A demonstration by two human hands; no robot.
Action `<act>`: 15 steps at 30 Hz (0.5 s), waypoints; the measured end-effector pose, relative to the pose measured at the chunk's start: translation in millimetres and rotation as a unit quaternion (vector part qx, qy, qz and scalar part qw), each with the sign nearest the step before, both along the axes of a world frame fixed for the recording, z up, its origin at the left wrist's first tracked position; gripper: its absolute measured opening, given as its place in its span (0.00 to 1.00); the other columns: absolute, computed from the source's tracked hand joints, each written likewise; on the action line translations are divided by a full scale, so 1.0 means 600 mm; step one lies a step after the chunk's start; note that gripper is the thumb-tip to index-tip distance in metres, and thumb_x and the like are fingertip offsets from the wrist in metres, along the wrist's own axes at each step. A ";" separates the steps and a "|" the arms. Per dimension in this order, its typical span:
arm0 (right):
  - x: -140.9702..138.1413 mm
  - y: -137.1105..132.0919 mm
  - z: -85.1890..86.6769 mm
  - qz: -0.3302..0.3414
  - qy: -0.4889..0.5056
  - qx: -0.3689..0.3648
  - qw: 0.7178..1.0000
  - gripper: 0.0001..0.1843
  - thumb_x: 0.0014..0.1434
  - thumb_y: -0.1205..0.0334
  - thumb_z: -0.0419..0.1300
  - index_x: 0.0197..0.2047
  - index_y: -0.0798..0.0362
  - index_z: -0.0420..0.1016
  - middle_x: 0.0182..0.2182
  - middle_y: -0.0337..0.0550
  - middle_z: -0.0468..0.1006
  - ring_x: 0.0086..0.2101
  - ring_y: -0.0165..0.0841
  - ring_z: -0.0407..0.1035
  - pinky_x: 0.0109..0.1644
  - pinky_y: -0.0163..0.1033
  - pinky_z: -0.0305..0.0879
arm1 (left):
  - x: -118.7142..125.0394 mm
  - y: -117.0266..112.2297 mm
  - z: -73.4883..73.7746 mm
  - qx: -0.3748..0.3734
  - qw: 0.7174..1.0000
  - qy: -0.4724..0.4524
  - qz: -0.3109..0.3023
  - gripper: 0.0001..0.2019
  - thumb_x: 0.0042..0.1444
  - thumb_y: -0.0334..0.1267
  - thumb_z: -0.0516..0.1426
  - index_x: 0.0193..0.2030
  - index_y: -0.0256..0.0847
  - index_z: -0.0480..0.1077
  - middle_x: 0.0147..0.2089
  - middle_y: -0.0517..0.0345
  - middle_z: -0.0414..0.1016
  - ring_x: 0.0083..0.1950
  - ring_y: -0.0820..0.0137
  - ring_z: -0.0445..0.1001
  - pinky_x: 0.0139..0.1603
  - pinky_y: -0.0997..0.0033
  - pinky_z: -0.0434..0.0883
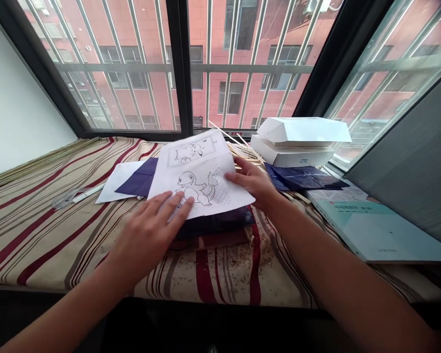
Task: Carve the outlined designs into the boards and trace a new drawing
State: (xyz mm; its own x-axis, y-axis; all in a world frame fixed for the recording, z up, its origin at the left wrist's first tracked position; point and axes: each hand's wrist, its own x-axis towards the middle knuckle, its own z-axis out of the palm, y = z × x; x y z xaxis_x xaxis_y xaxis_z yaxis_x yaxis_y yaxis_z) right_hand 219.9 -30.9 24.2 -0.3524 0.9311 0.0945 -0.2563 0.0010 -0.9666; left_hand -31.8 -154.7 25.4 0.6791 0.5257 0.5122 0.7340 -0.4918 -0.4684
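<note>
A white sheet of paper (202, 162) with line drawings, one a small dragon-like cartoon figure with a flame-tipped tail, lies tilted before me. My left hand (149, 233) rests on its lower left part, fingers outstretched. At the right edge, my right hand (255, 184) grips the sheet with the thumb on top; its other fingers are partly hidden behind. Under the sheet is dark blue paper (216, 223), on a reddish-brown board (215, 241). To the left, another blue sheet (139, 179) overlaps a white paper (112, 184).
Striped cloth (59, 230) covers the window ledge. A white box (297, 154) marked ZTE stands at back right, near thin wooden sticks (248, 145). More dark blue sheets (305, 177) and a pale green-blue book (385, 230) lie right. A clear plastic item (64, 199) lies left.
</note>
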 end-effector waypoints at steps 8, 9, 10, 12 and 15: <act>0.011 0.013 -0.016 -0.006 -0.226 -0.033 0.974 0.26 0.53 0.72 0.61 0.56 0.52 0.68 0.37 0.43 0.82 0.37 0.39 0.78 0.45 0.47 0.77 | -0.059 0.017 -0.039 -0.138 0.988 -0.028 0.067 0.27 0.64 0.26 0.47 0.67 0.43 0.72 0.71 0.44 0.69 0.69 0.46 0.70 0.59 0.44 0.77; 0.016 0.016 -0.017 -0.001 -0.247 -0.028 0.968 0.27 0.52 0.73 0.62 0.56 0.53 0.68 0.37 0.44 0.82 0.38 0.39 0.78 0.46 0.47 0.77 | -0.058 0.020 -0.045 -0.164 0.983 -0.028 0.078 0.28 0.63 0.26 0.47 0.67 0.44 0.72 0.71 0.44 0.68 0.69 0.46 0.70 0.60 0.44 0.77; 0.021 0.018 -0.017 0.006 -0.270 -0.023 0.963 0.27 0.52 0.74 0.62 0.56 0.53 0.69 0.39 0.44 0.82 0.40 0.40 0.78 0.46 0.46 0.76 | -0.056 0.021 -0.050 -0.187 0.978 -0.029 0.086 0.30 0.63 0.25 0.48 0.69 0.46 0.70 0.72 0.45 0.67 0.69 0.46 0.71 0.60 0.44 0.77; 0.035 0.022 -0.016 0.025 -0.317 -0.013 0.948 0.24 0.51 0.74 0.63 0.53 0.54 0.72 0.41 0.46 0.83 0.42 0.41 0.78 0.48 0.46 0.76 | -0.051 0.023 -0.057 -0.224 0.970 -0.029 0.086 0.34 0.60 0.23 0.47 0.71 0.48 0.68 0.72 0.44 0.66 0.69 0.47 0.71 0.60 0.46 0.77; 0.050 0.033 -0.021 0.030 -0.395 0.009 0.918 0.17 0.52 0.70 0.66 0.46 0.55 0.75 0.41 0.50 0.83 0.43 0.45 0.78 0.49 0.50 0.74 | -0.046 0.024 -0.066 -0.272 0.960 -0.031 0.065 0.36 0.58 0.20 0.47 0.71 0.48 0.67 0.72 0.45 0.66 0.71 0.48 0.69 0.63 0.46 0.75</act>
State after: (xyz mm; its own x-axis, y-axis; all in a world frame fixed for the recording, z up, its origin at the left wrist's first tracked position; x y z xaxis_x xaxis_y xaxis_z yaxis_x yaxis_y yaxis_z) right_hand 250.0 -11.4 11.4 -0.3688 0.9081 -0.1982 0.5247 0.0274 -0.8508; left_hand -59.6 -140.5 -14.0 0.5669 0.8049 0.1755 0.8238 -0.5534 -0.1228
